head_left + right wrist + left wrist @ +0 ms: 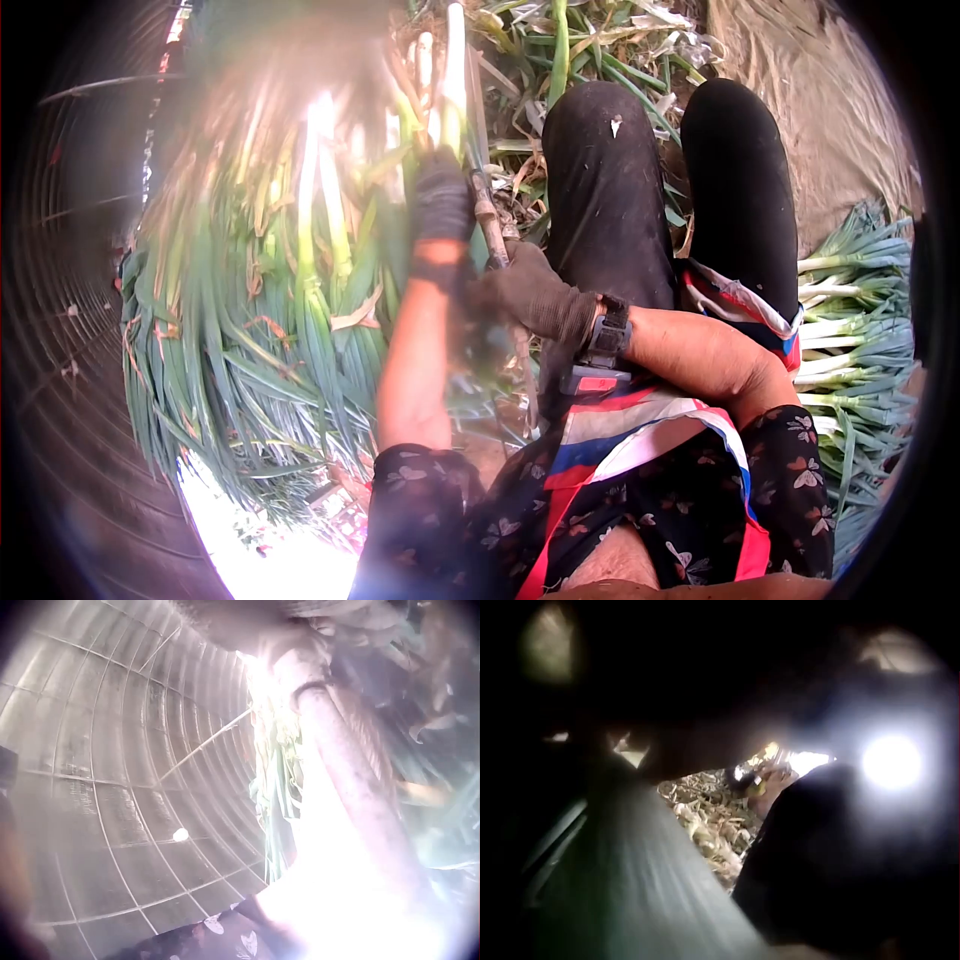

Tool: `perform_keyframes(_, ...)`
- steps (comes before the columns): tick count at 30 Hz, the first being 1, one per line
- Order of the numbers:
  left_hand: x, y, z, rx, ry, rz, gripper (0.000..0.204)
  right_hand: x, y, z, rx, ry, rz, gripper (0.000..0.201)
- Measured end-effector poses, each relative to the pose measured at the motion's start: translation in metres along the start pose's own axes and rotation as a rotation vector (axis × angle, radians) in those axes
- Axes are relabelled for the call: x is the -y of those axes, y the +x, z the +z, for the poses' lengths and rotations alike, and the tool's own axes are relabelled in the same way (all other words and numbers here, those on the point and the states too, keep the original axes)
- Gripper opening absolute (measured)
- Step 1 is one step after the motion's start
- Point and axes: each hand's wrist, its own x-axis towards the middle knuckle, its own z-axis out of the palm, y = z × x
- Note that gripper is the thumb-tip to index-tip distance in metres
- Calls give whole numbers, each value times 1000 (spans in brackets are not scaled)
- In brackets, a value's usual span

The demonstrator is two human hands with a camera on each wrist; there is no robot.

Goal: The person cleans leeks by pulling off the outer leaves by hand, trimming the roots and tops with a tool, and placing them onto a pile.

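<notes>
Between the knees, over leaf litter: left hand (441,205) gloved, gripping a leek (453,75) by its white shank, stalk upright. Right hand (530,293) gloved, curled round a thin blade-like tool (488,222) against the shank. Likely light, firm below, floppy above; best held low on the shank.

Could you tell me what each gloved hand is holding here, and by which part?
The left hand grips a green onion stalk at its pale lower shaft; the right hand holds a thin stalk low down.

Left hand (442,205): gloved, raised, forearm upright, fingers curled in a grip.
Right hand (530,292): gloved, fingers curled in a grip, wrist strapped, elbow bent by the lap.
</notes>
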Motion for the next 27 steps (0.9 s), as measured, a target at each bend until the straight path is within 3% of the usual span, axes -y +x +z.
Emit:
perform_keyframes(1, -3, 11, 8, -26, 57, -4, 23, -1, -2, -3, -21, -83, -82, 17)
perform_keyframes(3, -8, 22, 13, -75, 173, -18, 24, 20, -6, -11, -57, 6, -24, 18)
perform_keyframes(5, -10, 27, 3, 47, 48, -127, 26, 45, -10, -17, -96, 357, 253, 25)
perform_keyframes(8, 2, 29, -1, 159, -58, -150, 28, 61, -12, -28, -88, 330, 307, 29)
perform_keyframes(10, 6, 19, -11, 200, -122, -129, 31, 40, -6, -21, -51, 319, 252, 31)
perform_keyframes(11, 5, 19, -18, 311, -163, -147, 36, 33, -4, -19, -33, 314, 224, 32)
perform_keyframes(14, 0, -16, -30, 424, -201, -194, 39, 41, -8, -27, -32, 234, 195, 30)
perform_keyframes(16, 15, -56, -10, 300, -475, -103, 37, 51, -11, -29, -63, 338, 240, 28)
perform_keyframes(19, 18, -96, -11, 241, -1005, -109, 31, 51, -14, -24, -69, 420, 246, 28)
perform_keyframes(21, 12, -98, -26, 319, -1106, -206, 27, 52, -21, -21, -36, 369, 194, 30)
perform_keyframes(22, 9, -93, -35, 395, -1008, -273, 24, 55, -31, -20, -14, 320, 155, 31)
perform_keyframes(23, 8, -91, -40, 432, -1060, -403, 23, 58, -38, -17, 8, 270, 116, 32)
perform_keyframes(25, 8, -90, -48, 440, -1312, -740, 21, 51, -46, -2, 11, 156, 235, 33)
perform_keyframes(27, 3, -90, -57, 389, -1372, -807, 22, 53, -45, 1, -12, 150, 317, 33)
